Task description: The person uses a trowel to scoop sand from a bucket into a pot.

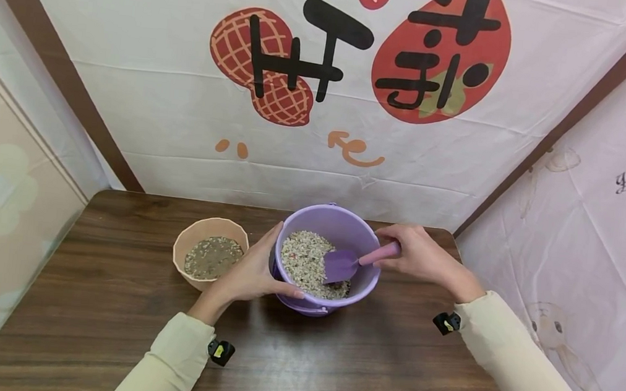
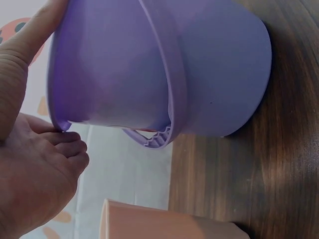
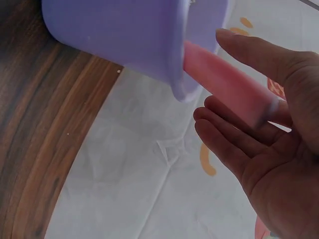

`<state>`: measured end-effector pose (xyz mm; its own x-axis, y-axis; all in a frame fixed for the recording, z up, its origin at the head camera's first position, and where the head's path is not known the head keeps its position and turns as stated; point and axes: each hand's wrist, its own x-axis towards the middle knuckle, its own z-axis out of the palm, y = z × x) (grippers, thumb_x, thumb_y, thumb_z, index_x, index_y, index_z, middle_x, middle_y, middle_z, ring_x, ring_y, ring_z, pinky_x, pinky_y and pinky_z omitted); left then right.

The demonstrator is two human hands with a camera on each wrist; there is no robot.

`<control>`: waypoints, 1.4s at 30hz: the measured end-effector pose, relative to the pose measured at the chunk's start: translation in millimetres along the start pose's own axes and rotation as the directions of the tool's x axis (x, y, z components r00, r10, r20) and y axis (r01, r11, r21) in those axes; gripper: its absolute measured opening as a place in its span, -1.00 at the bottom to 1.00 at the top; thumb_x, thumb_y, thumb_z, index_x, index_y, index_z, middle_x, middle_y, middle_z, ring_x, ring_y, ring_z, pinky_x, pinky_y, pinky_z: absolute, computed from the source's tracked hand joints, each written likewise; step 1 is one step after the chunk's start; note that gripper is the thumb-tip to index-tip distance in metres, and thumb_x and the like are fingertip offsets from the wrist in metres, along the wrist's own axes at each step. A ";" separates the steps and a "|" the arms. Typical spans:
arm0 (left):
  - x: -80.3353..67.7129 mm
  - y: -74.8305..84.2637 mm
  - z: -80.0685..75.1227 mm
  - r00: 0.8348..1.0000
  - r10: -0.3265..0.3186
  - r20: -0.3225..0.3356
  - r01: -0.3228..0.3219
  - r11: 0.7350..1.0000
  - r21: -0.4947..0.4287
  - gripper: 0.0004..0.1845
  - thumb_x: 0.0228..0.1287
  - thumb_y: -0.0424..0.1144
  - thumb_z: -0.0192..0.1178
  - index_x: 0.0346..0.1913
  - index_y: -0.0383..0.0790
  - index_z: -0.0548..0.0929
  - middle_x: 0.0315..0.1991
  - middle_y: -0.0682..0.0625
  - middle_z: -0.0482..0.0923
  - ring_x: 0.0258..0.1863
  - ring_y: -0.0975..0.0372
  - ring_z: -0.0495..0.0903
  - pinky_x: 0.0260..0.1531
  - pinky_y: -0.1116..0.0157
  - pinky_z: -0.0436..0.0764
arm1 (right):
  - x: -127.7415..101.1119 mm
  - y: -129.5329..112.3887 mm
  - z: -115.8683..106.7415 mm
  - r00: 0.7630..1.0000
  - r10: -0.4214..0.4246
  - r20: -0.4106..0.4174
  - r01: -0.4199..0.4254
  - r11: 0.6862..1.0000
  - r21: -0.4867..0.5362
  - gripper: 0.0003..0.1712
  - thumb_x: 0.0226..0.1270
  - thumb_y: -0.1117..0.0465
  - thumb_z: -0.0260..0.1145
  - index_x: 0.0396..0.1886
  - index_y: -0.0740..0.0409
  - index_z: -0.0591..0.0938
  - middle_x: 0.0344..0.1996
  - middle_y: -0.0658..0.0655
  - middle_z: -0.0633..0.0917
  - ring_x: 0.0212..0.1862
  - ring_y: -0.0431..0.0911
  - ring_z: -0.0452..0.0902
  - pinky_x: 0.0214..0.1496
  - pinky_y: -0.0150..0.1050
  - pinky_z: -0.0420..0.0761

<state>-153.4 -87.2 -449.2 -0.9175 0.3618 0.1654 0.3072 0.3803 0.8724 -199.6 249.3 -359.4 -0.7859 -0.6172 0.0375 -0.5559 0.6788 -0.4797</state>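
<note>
Head view showed the right hand (image 1: 422,258) grasping a pink-handled scoop (image 1: 348,264) inside the purple bucket (image 1: 344,226), the left hand (image 1: 253,271) clasping its wall. Beside that hand, the beige bowl (image 1: 212,231) already held some grain mix (image 1: 307,260); most remained in the bucket.

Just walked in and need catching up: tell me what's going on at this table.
A person sits at a dark wooden table with a purple bucket of mixed grain in front of them. The left hand grips the bucket's side and rim. The right hand holds the pink handle of a small purple scoop, whose blade sits in the grain. Just left of the bucket stands a beige bowl holding a shallow layer of similar, darker mix.
</note>
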 end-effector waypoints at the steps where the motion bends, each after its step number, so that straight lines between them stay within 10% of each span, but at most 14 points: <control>1: -0.2 0.1 0.1 1.000 -0.009 0.003 0.009 1.000 0.003 0.54 -0.42 0.15 0.75 0.64 -0.15 -0.02 0.56 -0.17 0.12 0.49 -0.02 0.20 0.43 -0.10 0.22 | 1.2 0.5 1.6 1.000 -0.010 0.009 0.010 1.000 -0.007 -0.43 0.09 0.27 0.63 0.12 0.31 0.69 -0.06 0.12 0.79 0.07 0.04 0.68 0.06 0.02 0.65; 23: 0.0 2.5 -1.2 0.998 -0.056 0.018 0.056 0.998 0.007 0.56 -0.39 0.09 0.76 0.64 -0.20 -0.08 0.59 -0.19 0.04 0.51 -0.02 0.14 0.45 -0.07 0.17 | 7.7 8.6 16.2 0.983 -0.182 -0.025 0.180 0.981 -0.072 -0.74 0.06 0.46 0.58 -0.20 0.25 0.83 -0.30 0.06 0.82 -0.19 -0.08 0.76 -0.19 -0.21 0.72; 42: -1.3 2.6 -1.3 0.996 -0.084 0.024 0.083 0.996 0.019 0.58 -0.40 0.12 0.75 0.65 -0.21 -0.12 0.60 -0.22 -0.03 0.53 -0.04 0.08 0.47 -0.08 0.12 | 5.8 1.6 23.4 0.995 0.034 -0.093 -0.026 0.996 0.091 -0.82 0.13 0.43 0.55 -0.24 0.19 0.83 -0.31 0.02 0.82 -0.29 -0.16 0.76 -0.39 -0.34 0.68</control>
<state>-151.7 -87.8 -446.5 -0.9335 0.3494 0.0806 0.2347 0.4255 0.8740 -198.7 237.5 -380.4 -0.8263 -0.5538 0.1029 -0.5087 0.6552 -0.5585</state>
